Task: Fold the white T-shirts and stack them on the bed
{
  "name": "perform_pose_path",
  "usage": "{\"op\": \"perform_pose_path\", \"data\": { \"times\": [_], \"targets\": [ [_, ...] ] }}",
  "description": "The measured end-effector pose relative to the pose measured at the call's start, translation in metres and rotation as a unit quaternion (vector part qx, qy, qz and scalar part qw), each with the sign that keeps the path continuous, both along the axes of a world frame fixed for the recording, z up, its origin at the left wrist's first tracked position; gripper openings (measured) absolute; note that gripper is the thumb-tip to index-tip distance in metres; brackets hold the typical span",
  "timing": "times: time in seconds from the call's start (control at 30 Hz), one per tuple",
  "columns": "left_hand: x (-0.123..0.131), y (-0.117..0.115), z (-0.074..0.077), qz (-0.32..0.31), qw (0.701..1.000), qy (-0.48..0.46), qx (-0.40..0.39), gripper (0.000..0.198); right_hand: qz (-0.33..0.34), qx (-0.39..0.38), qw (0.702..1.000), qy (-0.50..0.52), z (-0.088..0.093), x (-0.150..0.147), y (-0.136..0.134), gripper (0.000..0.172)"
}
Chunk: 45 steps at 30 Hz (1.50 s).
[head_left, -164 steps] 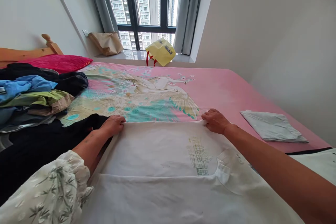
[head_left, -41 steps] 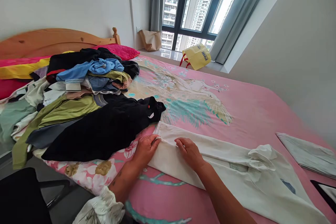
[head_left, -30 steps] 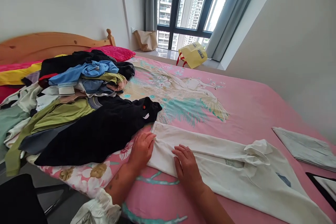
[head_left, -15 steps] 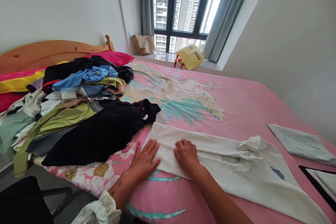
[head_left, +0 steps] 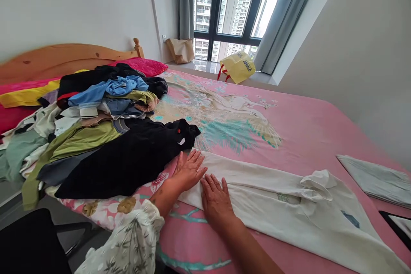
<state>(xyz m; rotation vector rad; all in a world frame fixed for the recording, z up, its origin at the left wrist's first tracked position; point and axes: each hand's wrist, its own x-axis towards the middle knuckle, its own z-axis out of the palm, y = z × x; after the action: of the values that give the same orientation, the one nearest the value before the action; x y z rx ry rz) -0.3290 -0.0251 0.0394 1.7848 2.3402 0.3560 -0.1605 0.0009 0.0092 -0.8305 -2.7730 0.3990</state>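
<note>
A long white garment (head_left: 272, 214), which looks like a pair of trousers, lies stretched across the bed, its narrow end towards the left. My left hand (head_left: 190, 169) rests flat on that narrow end, fingers spread. Just right of it, my right hand (head_left: 216, 199) presses flat on the same cloth with its fingers out. Bunched fabric (head_left: 316, 184) and a dark blue patch (head_left: 350, 218) show on the wider right part. A black garment (head_left: 128, 162) lies close to my left hand.
Mixed clothes (head_left: 96, 111) are heaped at the bed's left. A folded pale grey garment (head_left: 379, 180) and a dark-edged folded piece (head_left: 398, 229) lie at the right. A yellow bag (head_left: 237, 67) and a brown paper bag (head_left: 180, 50) stand by the window. A black chair (head_left: 28, 239) is lower left.
My left hand has slid up and away from me along the garment's left end. The right hand has shifted left, closer to it. The view has turned slightly left.
</note>
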Motion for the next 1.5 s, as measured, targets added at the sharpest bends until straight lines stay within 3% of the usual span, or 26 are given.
{"op": "perform_pose_path", "data": {
  "times": [0.1,0.2,0.27,0.37,0.47,0.53,0.6,0.7,0.83,0.9,0.97,1.03,1.1,1.17,1.3,1.4,1.5],
  "targets": [
    [-0.013,0.020,-0.008,0.029,0.999,-0.016,-0.024,0.063,0.001,-0.004,1.000,-0.008,0.000,0.002,0.001,0.044],
    [-0.019,0.022,-0.008,0.061,0.998,-0.012,-0.020,0.056,0.003,-0.007,1.000,-0.001,0.002,0.005,0.003,0.043],
    [-0.016,0.011,-0.004,0.078,0.997,-0.001,0.002,0.052,0.007,-0.013,1.000,0.006,0.001,0.005,0.003,0.044],
    [-0.004,-0.015,-0.004,0.023,0.999,0.036,0.034,0.052,0.008,-0.021,1.000,0.019,0.003,0.003,0.002,0.045],
    [0.008,-0.031,-0.011,-0.028,0.998,0.060,0.001,0.056,0.001,-0.024,0.999,0.021,0.010,0.002,-0.001,0.045],
    [0.012,-0.033,-0.013,-0.010,0.997,0.070,-0.029,0.057,-0.005,-0.024,1.000,0.018,0.015,0.010,-0.004,0.048],
    [0.017,-0.035,-0.014,0.017,0.995,0.093,-0.027,0.056,-0.020,-0.030,0.999,0.003,0.018,0.030,-0.003,0.051],
    [0.028,-0.055,-0.018,0.034,0.990,0.135,0.016,0.056,-0.060,-0.055,0.996,-0.046,0.016,0.088,0.004,0.059],
    [0.043,-0.105,-0.033,0.041,0.988,0.143,0.031,0.057,-0.197,-0.072,0.970,-0.125,0.026,0.183,0.017,0.061],
    [0.052,-0.117,-0.035,0.059,0.989,0.134,0.032,0.054,-0.257,-0.065,0.954,-0.139,0.038,0.209,0.021,0.059],
    [0.066,-0.110,-0.027,0.042,0.990,0.123,0.047,0.051,-0.252,-0.046,0.960,-0.117,0.052,0.210,0.021,0.056],
    [0.084,-0.088,-0.011,-0.019,0.992,0.108,0.056,0.049,-0.188,-0.027,0.979,-0.071,0.062,0.193,0.017,0.053],
    [0.101,-0.059,0.004,-0.083,0.991,0.095,0.047,0.049,-0.122,-0.024,0.992,-0.030,0.065,0.169,0.013,0.051],
    [0.112,-0.036,0.012,-0.103,0.991,0.088,0.018,0.049,-0.087,-0.045,0.995,-0.019,0.061,0.153,0.014,0.051],
    [0.108,-0.023,0.002,-0.065,0.994,0.081,-0.045,0.061,-0.126,-0.098,0.983,-0.086,0.043,0.166,0.033,0.059],
    [0.098,-0.034,-0.011,-0.066,0.993,0.079,-0.055,0.067,-0.179,-0.094,0.972,-0.124,0.035,0.190,0.046,0.062],
    [0.095,-0.046,-0.015,-0.083,0.992,0.077,-0.048,0.071,-0.169,-0.083,0.975,-0.119,0.036,0.196,0.045,0.056]
  ]
}}
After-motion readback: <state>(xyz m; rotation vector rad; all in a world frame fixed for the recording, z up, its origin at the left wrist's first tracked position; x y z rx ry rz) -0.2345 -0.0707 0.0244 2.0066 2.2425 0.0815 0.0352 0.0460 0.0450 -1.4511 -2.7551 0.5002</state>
